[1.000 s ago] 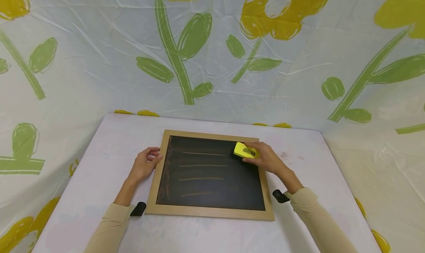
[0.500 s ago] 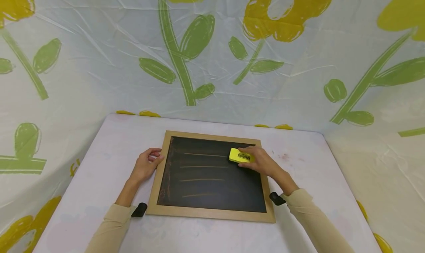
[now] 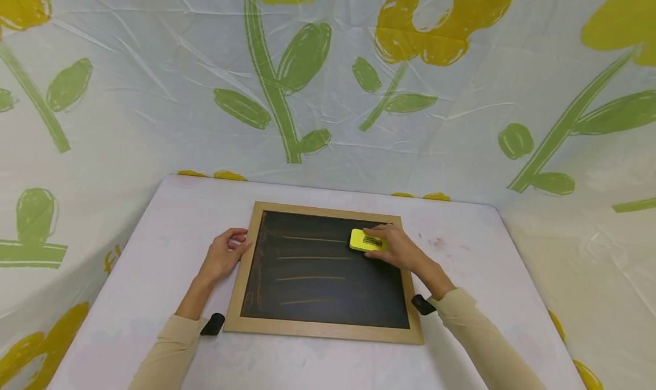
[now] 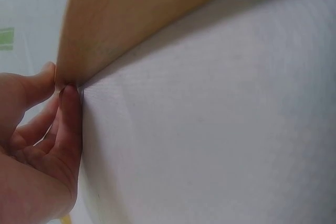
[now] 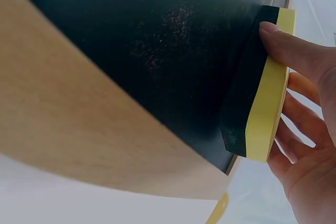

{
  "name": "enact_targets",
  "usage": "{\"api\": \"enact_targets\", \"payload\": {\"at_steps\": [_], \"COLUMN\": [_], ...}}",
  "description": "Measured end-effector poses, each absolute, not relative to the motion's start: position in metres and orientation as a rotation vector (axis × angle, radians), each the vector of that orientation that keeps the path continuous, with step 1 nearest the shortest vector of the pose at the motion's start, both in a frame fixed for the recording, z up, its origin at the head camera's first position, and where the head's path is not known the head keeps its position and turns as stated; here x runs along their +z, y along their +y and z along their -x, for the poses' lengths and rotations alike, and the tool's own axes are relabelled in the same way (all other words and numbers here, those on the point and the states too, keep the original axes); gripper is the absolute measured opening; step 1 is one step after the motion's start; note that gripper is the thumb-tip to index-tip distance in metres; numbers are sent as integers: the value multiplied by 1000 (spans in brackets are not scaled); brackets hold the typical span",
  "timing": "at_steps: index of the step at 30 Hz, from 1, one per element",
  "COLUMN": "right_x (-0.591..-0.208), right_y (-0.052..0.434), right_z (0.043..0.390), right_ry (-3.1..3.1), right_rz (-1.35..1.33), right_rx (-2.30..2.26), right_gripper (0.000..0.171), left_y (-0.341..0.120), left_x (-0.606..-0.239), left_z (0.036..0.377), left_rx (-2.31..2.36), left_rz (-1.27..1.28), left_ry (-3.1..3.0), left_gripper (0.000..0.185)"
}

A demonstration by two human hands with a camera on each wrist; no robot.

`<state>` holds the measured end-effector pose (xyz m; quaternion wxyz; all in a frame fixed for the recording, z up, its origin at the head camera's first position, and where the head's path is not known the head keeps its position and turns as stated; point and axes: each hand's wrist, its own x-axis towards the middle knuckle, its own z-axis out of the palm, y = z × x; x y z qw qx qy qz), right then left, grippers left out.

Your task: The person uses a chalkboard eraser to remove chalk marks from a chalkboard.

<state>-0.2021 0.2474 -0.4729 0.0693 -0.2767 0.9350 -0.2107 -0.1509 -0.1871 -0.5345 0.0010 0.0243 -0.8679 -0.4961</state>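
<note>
A small chalkboard (image 3: pixel 318 293) in a light wooden frame lies on the table, with several faint orange-brown chalk lines across its left and middle part. My right hand (image 3: pixel 401 247) grips a yellow eraser (image 3: pixel 363 239) with a black felt base, near the board's upper right. In the right wrist view the thumb lies along one side of the eraser (image 5: pixel 266 93), the fingers along the other, and its felt faces the board. At the left side of the frame, my left hand (image 3: pixel 224 254) pinches the wooden edge (image 4: pixel 105 35) between thumb and fingers.
White table (image 3: pixel 287 361) surrounds the board, with faint reddish smudges (image 3: pixel 438 242) right of it. A white curtain (image 3: pixel 189 94) with yellow flowers and green leaves hangs behind and at both sides. Reddish chalk specks (image 5: pixel 178 22) mark the board near the eraser.
My right hand has slid the eraser left and slightly toward me, up to the right end of the top chalk line. The left hand stays at the frame.
</note>
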Motion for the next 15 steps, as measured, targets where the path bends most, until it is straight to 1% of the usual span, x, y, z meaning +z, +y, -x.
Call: {"api": "enact_targets", "payload": {"at_steps": [15], "right_x": [-472], "right_y": [230], "right_z": [207], "right_ry": [2806], "right_rz": [906], "right_rx": [-615], "right_gripper": [64], "left_y": [-187], "left_x": [-535], "left_z": [151], "left_rx": [-1560], "left_rz": [-80], "left_ry": [-2726], "left_gripper": [38]}}
